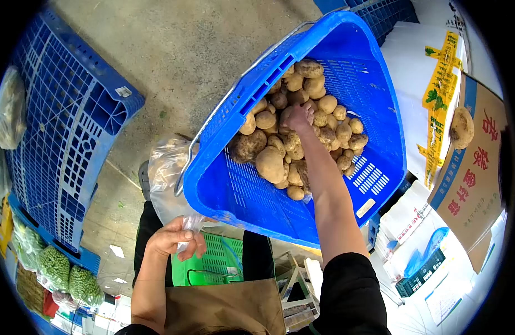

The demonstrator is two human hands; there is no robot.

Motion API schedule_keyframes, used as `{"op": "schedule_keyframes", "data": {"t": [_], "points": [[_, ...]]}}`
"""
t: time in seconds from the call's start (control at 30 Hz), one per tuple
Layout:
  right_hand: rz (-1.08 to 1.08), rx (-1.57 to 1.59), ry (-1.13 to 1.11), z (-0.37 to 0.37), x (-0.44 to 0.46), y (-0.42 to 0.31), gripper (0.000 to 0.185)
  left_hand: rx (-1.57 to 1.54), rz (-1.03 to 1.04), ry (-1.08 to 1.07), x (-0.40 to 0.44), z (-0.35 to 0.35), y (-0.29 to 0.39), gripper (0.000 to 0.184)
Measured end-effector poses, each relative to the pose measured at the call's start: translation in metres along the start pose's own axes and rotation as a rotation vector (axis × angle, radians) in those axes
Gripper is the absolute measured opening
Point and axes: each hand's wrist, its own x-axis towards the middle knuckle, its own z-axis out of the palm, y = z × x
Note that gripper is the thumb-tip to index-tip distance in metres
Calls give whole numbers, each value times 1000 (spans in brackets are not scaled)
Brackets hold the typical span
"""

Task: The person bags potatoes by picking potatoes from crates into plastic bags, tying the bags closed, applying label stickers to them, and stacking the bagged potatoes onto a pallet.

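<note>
Concrete floor (185, 50) is spread beyond a blue basket (388, 131), and potatoes (269, 165) are heaped inside it. Right among them the right hand (298, 117) is planted, fingers curled downward; whether a potato is gripped cannot be told. Outside the rim, on the left, a clear plastic bag (169, 173) is pinched by the left hand (179, 237), thumb and fingers closed on its edge. From that pinch the bag is stretched forward, lengthwise beside the basket; the potatoes are reached only by the right hand.
</note>
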Motion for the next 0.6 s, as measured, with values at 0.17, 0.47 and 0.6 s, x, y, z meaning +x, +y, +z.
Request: {"op": "schedule_keyframes", "data": {"t": [0.17,0.47,0.6], "points": [[-45,92,127,24,11,-5,64,0,50,12,-4,1,-2,73],[-341,417,480,24,-62,37,77,59,69,54,-8,8,1,76],[-273,1107,287,-14,-160,56,82,65,7,40,-11,14,6,75]]}}
